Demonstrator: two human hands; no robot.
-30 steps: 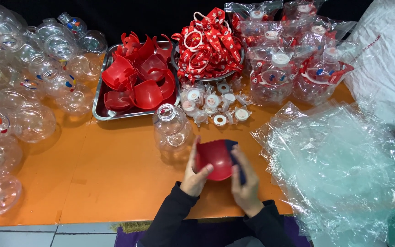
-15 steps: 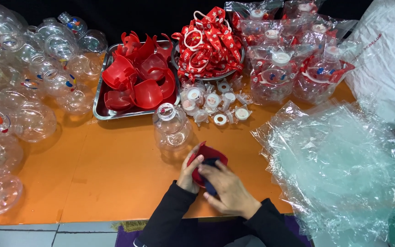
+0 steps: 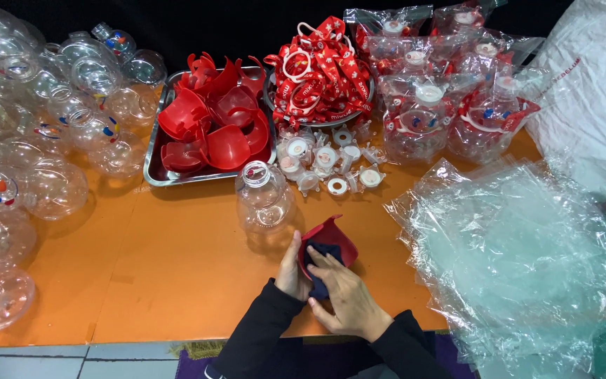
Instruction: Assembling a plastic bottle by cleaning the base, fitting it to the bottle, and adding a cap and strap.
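Observation:
My left hand [image 3: 290, 270] grips the edge of a red plastic bowl-shaped shell [image 3: 337, 235], tipped on its side just above the orange table [image 3: 177, 267]. My right hand [image 3: 348, 298] presses a dark blue cloth [image 3: 319, 270] into the shell's hollow. A clear round plastic bottle [image 3: 264, 198] stands upright right behind the shell. Both sleeves are black.
A metal tray [image 3: 154, 172] holds several red shells. A dish behind it is piled with red straps [image 3: 320, 70]. Small white caps [image 3: 327, 158] lie nearby. Clear bottles [image 3: 36, 133] crowd the left; bagged bottles [image 3: 443, 98] and a heap of clear plastic bags [image 3: 527, 260] fill the right.
The shell has turned from facing up to lying on its side, and my right hand has moved from its rim into its hollow with the cloth.

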